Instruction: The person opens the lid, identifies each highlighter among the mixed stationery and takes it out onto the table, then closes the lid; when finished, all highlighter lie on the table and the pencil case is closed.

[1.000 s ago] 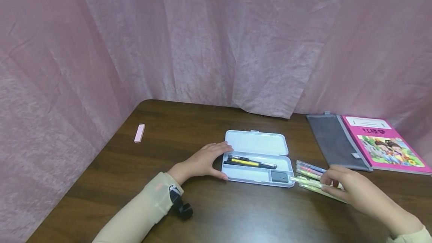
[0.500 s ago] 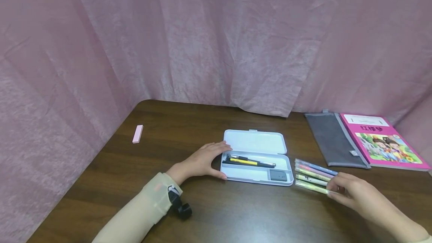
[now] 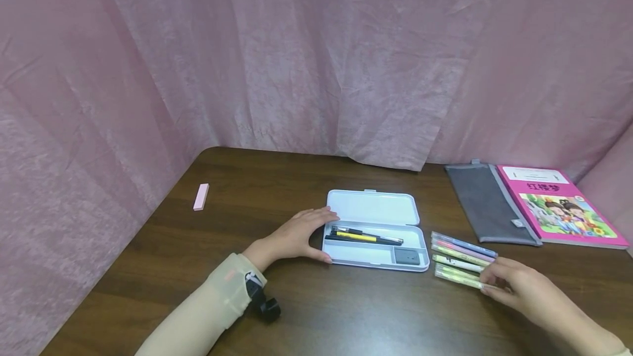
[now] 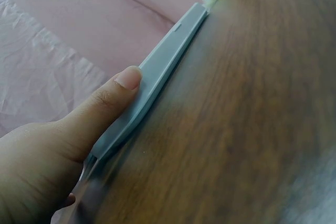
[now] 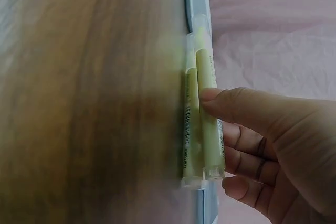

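A white pencil case lies with its lid raised, holding several dark pens, one with a yellow section, and a grey eraser. My left hand grips its left end; in the left wrist view the thumb presses its front wall. To the right, my right hand pinches a yellow-green highlighter with a clear cap. Another yellow-green highlighter lies right beside it. Behind these, a white patterned pen and several coloured pens are lined up.
A grey pouch and a pink book lie at the back right of the wooden table. Far left is a small pale pink block. A pink curtain hangs behind the table edge.
My right hand has drawn back slightly from over the pens, and the highlighter that pointed at the case now lies alongside the row. The left hand stays on the pencil case.
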The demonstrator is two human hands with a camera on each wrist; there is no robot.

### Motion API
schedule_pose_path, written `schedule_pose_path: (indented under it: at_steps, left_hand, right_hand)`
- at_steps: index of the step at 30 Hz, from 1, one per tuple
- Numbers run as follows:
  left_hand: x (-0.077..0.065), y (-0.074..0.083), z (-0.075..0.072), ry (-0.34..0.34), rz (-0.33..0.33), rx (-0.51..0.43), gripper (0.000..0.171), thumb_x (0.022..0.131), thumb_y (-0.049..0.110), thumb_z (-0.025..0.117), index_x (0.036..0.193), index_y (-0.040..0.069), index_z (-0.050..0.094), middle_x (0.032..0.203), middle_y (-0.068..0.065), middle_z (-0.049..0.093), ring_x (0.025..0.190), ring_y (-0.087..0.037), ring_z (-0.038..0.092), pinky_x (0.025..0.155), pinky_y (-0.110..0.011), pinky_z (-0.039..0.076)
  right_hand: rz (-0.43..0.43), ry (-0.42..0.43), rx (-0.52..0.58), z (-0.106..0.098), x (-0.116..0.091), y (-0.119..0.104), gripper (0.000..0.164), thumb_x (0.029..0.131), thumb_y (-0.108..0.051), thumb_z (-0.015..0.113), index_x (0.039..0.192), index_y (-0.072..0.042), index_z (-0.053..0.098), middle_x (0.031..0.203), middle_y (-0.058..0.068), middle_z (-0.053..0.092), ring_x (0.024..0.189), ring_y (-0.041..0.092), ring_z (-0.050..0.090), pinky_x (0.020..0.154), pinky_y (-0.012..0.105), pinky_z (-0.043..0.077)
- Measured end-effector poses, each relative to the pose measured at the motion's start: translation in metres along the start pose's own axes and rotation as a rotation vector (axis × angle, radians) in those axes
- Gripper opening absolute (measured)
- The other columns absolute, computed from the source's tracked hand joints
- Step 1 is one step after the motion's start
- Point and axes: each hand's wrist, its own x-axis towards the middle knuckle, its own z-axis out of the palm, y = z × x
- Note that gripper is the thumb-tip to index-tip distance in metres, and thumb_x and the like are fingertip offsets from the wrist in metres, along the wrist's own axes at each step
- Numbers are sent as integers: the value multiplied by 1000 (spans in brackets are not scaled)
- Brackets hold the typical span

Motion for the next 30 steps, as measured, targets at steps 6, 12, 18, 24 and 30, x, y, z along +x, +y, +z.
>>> schedule_pose_path:
  at_steps: [6, 12, 18, 24, 30]
  left_hand:
    - [0, 2, -1, 9, 6, 13, 95, 71, 65, 72, 148, 22, 37, 157, 1, 34, 148, -14, 25, 121, -42, 22]
    - [0, 2, -1, 22, 16, 23, 94, 71, 64, 73, 147, 21, 38, 156, 0, 35, 147, -15, 27, 120, -42, 23]
    - [-1, 3, -1, 19, 18, 15, 93, 72, 66, 71, 147, 22, 38, 156, 0, 35, 147, -17, 26, 120, -45, 24]
    - [-1, 4, -1, 18, 17, 17, 94, 71, 66, 71, 147, 21, 39, 156, 0, 35, 148, -16, 26, 120, -45, 22]
    - [-1, 2, -1, 16, 20, 59, 93, 72, 68, 69, 147, 22, 39, 156, 3, 35, 148, -13, 23, 121, -42, 21]
  right_hand:
    - [25, -41, -29, 3, -3, 2, 39, 60, -8, 86, 77, -31, 59, 78, -27, 47, 71, -12, 41, 57, 11, 36]
    - [9, -55, -50, 4, -3, 2, 40, 61, -8, 86, 77, -31, 58, 77, -27, 44, 71, -13, 39, 56, 15, 38]
    - [42, -94, -52, 2, -3, -1, 37, 64, -10, 85, 77, -31, 57, 76, -27, 44, 70, -13, 38, 55, 19, 40]
    - [44, -81, -51, 1, -4, -2, 36, 64, -12, 85, 77, -31, 58, 76, -27, 44, 70, -13, 38, 55, 18, 38]
    - [-3, -27, -42, 1, -2, 0, 37, 59, -10, 86, 78, -29, 60, 77, -27, 45, 70, -13, 39, 57, 11, 34]
